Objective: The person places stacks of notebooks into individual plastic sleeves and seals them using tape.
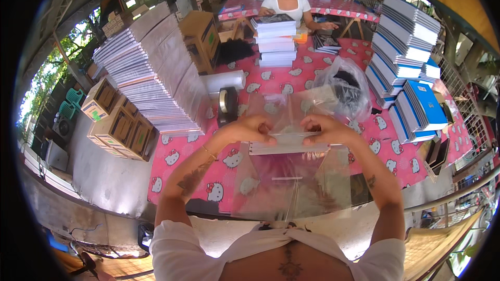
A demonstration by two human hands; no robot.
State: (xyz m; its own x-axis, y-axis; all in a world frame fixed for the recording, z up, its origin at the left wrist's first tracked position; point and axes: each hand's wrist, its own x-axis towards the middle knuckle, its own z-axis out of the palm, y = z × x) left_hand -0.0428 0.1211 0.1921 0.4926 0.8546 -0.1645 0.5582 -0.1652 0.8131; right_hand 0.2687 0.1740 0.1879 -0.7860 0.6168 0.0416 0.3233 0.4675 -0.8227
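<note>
In front of me on the table lies a spiral-bound notebook (289,148), its pale edge toward me. Thin clear plastic film (284,117) rises over its far side, and more clear plastic sheeting (291,198) spreads under it to the near table edge. My left hand (255,128) is closed with thumb and fingers pinching the film at the notebook's left. Opposite it, my right hand (324,130) pinches the film the same way. The fingertips of both hands rest close to the notebook's top.
A tall notebook stack (161,73) stands left; another with blue covers (398,52) stands right. Beyond my hands are a tape dispenser (227,105), a plastic roll (224,81) and a crumpled clear bag (346,86). Another person (287,5) sits across, behind a book pile (275,41).
</note>
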